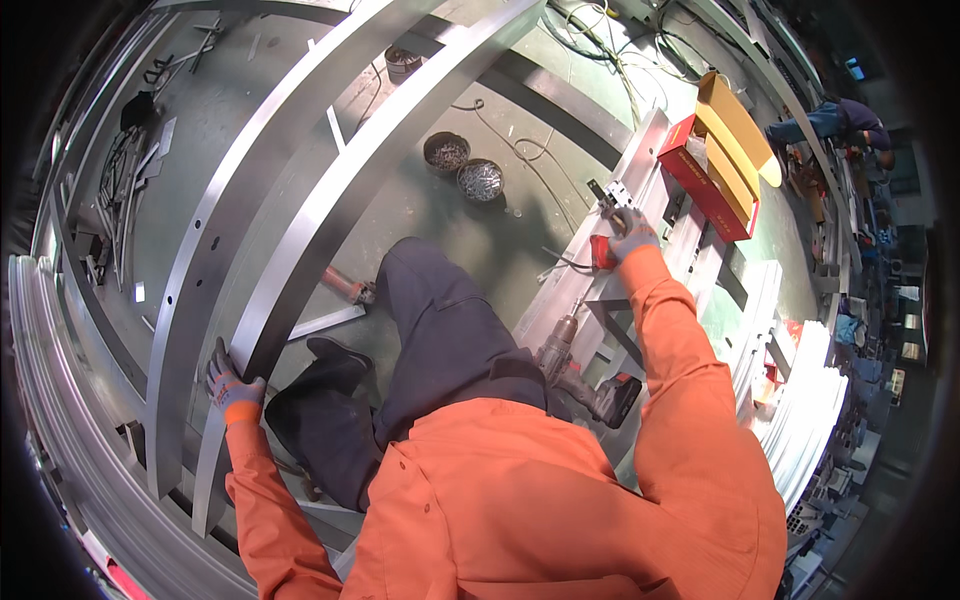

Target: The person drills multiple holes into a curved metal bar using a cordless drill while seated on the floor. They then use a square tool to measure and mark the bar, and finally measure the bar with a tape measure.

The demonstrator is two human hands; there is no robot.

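Observation:
My left hand (232, 388), in a grey glove with an orange cuff, spans the near curved-looking metal beam (330, 190), its fingers and thumb closed over the beam's edges. Out to the right, my gloved right hand (634, 236) has its fingers curled at a metal rail (560, 290). What lies in those fingers is too small to make out. Just beside them sit a small metal fitting (614, 194) and a red object (602, 252) with a cable near it. A cordless drill (574, 372) lies on the rail by my right thigh, its bit toward that hand.
Two round tins, one of screws (446, 152) and one of shiny fasteners (481, 180), stand on the floor ahead. A red angle grinder (346, 286) lies by my knee. An open red-and-yellow box (712, 175) rests at right. Cables (610, 50) tangle beyond. Another person (850, 122) is far right.

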